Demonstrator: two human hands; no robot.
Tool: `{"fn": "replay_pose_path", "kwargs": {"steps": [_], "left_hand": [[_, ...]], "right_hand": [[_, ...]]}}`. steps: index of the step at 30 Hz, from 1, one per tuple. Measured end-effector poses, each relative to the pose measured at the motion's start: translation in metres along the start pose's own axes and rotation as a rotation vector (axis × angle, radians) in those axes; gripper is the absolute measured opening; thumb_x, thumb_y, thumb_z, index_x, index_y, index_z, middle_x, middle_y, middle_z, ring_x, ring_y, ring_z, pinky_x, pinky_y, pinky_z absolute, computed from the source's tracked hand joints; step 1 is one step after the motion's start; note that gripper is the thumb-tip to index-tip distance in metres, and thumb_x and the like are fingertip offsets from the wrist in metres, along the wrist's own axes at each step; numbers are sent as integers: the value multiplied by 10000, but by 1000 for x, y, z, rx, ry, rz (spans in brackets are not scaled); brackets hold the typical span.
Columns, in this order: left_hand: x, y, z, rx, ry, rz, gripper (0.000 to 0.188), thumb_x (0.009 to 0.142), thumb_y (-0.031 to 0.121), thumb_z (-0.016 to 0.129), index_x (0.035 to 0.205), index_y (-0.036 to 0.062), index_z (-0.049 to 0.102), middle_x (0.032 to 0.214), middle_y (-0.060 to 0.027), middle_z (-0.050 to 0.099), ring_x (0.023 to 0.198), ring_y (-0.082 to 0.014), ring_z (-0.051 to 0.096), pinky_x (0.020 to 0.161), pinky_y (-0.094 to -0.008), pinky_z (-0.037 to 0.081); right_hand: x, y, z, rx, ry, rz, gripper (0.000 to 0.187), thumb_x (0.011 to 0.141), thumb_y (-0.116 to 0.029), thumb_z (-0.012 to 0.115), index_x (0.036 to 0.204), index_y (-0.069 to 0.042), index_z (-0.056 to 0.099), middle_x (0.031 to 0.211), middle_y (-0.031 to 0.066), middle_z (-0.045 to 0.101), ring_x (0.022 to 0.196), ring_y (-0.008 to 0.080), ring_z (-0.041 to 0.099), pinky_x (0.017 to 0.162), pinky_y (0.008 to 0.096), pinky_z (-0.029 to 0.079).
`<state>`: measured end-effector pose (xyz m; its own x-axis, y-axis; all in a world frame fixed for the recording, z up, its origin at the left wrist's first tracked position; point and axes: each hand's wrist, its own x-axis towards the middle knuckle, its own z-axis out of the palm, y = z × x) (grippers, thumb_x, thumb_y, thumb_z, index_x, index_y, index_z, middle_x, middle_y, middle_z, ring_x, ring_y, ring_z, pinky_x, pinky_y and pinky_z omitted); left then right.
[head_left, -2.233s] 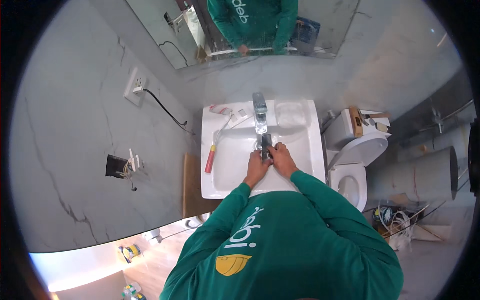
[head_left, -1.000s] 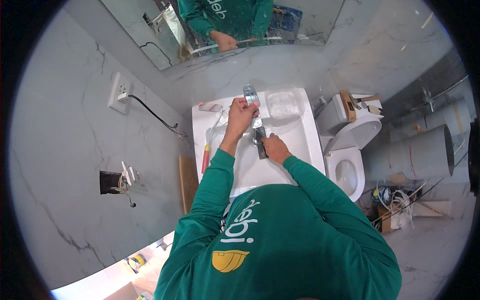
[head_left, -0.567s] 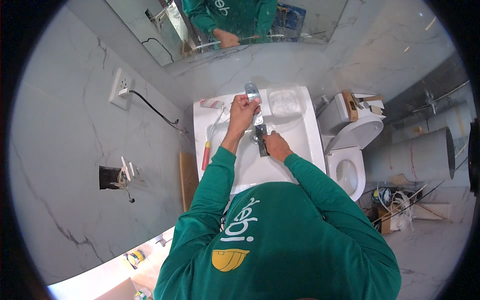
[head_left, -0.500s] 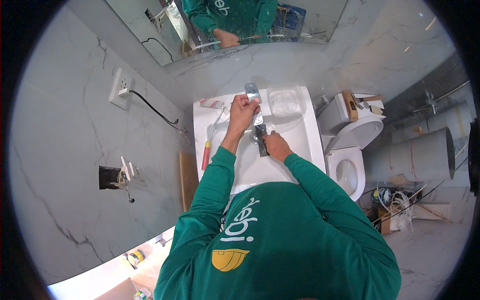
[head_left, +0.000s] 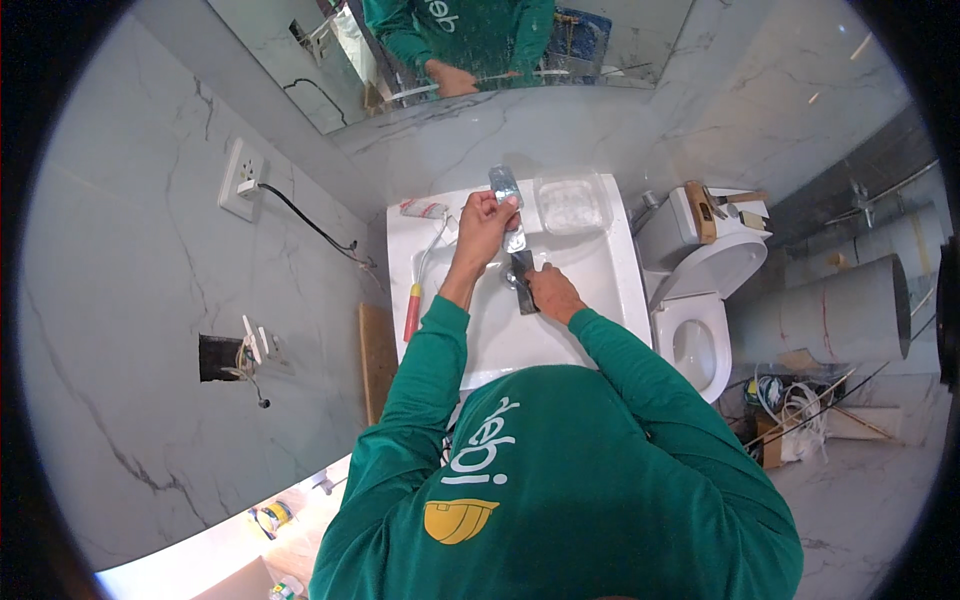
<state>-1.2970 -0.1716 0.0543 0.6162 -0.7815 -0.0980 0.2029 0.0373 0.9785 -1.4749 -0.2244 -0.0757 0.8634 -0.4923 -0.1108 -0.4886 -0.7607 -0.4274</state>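
Note:
Above the white washbasin, my left hand is closed, its thumb and fingers pinching a shiny silvery flat strip that points toward the mirror. Lower down, my right hand is closed on the edge of a dark flat strip. The two strips meet end to end or overlap slightly; whether they are one piece I cannot tell. Left of my hands lies a small paint roller with a red and yellow handle. A clear plastic tub with whitish contents stands at the basin's back right.
A mirror hangs above the basin. On the left wall are a socket with a plugged-in black cable and a loose switch plate with wires. To the right are a toilet, a large grey curved sheet and loose cables.
Hardly anything differs. Both hands keep their hold and place, and the whole view has shifted very slightly.

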Motion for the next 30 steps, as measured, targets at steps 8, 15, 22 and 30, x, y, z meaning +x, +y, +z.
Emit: {"fn": "replay_pose_path", "kwargs": {"steps": [8,15,22,30], "left_hand": [[-34,-9,-13,162,138,17,423,1018,308,719,1214,-28,553,876,-90,693,760,-141,672,700,-282,547],[-117,-149,-21,696,54,-150,528,853,364,867,1103,-28,618,881,-149,711,790,-314,703,722,-430,551],[-122,-163,-17,786,32,-189,539,759,390,907,1038,-5,667,870,-161,722,841,-361,712,749,-475,552],[-113,-162,-14,906,-50,-90,436,801,430,859,884,34,698,836,-171,734,842,-389,721,734,-499,549]], "right_hand": [[-17,5,-3,78,-26,80,307,1019,-176,539,1279,-67,661,1028,339,638,918,493,676,835,549,579],[-9,10,5,117,16,25,296,1054,-172,511,1311,-53,597,1054,369,601,866,540,666,784,576,565],[-15,-4,-3,111,-76,42,296,1069,-210,513,1316,-59,576,1031,370,593,849,555,657,765,590,552],[19,15,3,96,-22,16,299,1050,-216,524,1306,-66,567,1038,357,611,864,541,656,770,617,550]]}}
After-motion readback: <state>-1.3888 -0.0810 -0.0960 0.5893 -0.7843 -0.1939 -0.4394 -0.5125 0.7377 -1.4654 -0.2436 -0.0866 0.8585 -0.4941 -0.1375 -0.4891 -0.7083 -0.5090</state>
